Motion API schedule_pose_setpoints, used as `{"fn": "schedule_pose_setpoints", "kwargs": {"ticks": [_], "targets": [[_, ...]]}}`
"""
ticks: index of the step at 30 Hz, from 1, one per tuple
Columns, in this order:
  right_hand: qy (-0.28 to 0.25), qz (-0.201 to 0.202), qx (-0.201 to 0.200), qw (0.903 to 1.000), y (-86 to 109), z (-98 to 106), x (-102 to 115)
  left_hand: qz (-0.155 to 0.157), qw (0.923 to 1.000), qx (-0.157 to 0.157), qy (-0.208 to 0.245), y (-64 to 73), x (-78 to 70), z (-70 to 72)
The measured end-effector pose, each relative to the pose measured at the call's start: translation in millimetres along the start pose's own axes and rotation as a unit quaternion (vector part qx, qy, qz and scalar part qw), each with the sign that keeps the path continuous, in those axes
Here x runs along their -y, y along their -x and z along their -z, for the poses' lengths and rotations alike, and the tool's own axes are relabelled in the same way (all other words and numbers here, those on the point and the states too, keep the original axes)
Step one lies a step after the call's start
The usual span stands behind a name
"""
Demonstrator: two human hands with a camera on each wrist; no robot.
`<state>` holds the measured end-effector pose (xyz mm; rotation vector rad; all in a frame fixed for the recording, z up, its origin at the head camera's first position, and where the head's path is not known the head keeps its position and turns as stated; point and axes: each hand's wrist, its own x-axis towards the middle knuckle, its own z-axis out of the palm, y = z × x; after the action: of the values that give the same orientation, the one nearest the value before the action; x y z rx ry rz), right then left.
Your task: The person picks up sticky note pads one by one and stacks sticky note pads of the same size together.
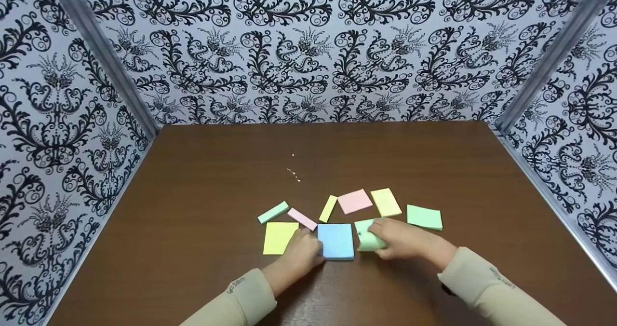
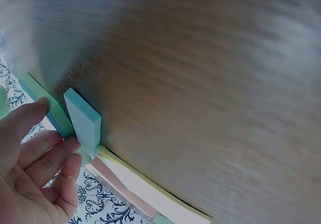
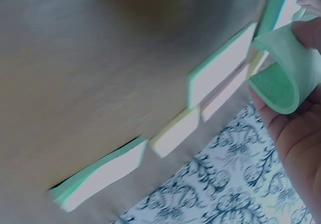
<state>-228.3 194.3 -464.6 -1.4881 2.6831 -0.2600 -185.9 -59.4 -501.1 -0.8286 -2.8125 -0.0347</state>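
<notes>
A green sticky-note pad (image 1: 370, 241) bends over into a curl in my right hand (image 1: 405, 239). Thumb and fingers grip it; the hollow of the curled pad (image 3: 283, 86) shows in the right wrist view. My left hand (image 1: 302, 250) rests between the square yellow pad (image 1: 279, 237) and the square blue pad (image 1: 336, 241). In the left wrist view its thumb stands apart from loosely bent fingers (image 2: 47, 158). Beside those fingertips a narrow blue-green pad (image 2: 85, 123) stands upright; the hand hides it in the head view.
Beyond the hands lie a narrow green pad (image 1: 273, 212), a narrow pink pad (image 1: 302, 219), a narrow yellow pad (image 1: 328, 209), a pink pad (image 1: 355, 201) and a yellow pad (image 1: 386, 202). Another green pad (image 1: 424, 217) is at right. Small white specks (image 1: 294, 173) dot the brown table (image 1: 202, 171).
</notes>
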Motion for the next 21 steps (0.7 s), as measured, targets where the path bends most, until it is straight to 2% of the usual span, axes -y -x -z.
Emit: {"fn": "schedule_pose_setpoints", "kwargs": {"ticks": [6,11,15,21], "targets": [[0.038,0.018,-0.022,0.9989,-37.1,-6.6,13.9,-0.005,0.9998,-0.013,-0.013,1.4,2.6,1.8],[0.044,0.017,0.007,0.9988,-62.5,-12.4,22.3,-0.004,0.9994,-0.025,-0.024,1.1,2.3,1.9],[0.059,0.009,0.036,0.9976,-72.6,-14.4,26.6,-0.004,0.9990,-0.027,-0.036,0.8,1.7,2.3],[0.042,-0.041,0.071,0.9958,-77.5,-11.5,31.5,-0.004,0.9989,-0.039,-0.025,1.7,3.1,0.7]]}}
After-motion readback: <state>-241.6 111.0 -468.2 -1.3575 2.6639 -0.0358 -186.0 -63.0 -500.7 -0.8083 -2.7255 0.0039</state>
